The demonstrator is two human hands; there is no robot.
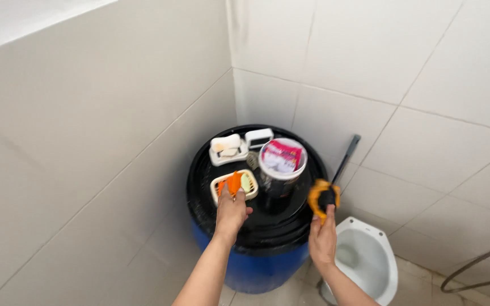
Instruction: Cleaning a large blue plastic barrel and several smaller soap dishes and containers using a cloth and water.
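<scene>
- A tiled bathroom corner with pale wall tiles (114, 113) meeting at the back; a blue barrel (256, 266) stands in the corner, capped by a round black lid (273, 226) that carries the things.
- The left hand (231, 212) reaches over the lid at about 8 o'clock from its centre; its fingers (232, 190) are pressed together, pinching an orange cloth-like piece (233, 181) that lies in a cream soap dish (249, 184).
- The right hand (323, 238) is off the lid's edge at about 4 o'clock, held above the toilet; its fingers (329, 212) are closed around a black object wrapped in orange (323, 195), raised upright. What the object is I cannot tell.
- A white bucket (282, 164) with a pink-and-white packet (282, 156) inside stands near the lid's centre, just beside the cream soap dish.
- A white soap dish (227, 148) holding pale soap bars sits at about 11 o'clock, with a small white box (259, 137) just beside it at 12 o'clock.
- A dark-handled tool (347, 158) leans against the wall at 3 o'clock.
- A white toilet bowl (370, 260) sits on the floor to the right of the barrel; a grey hose (477, 266) curves at the far right.
</scene>
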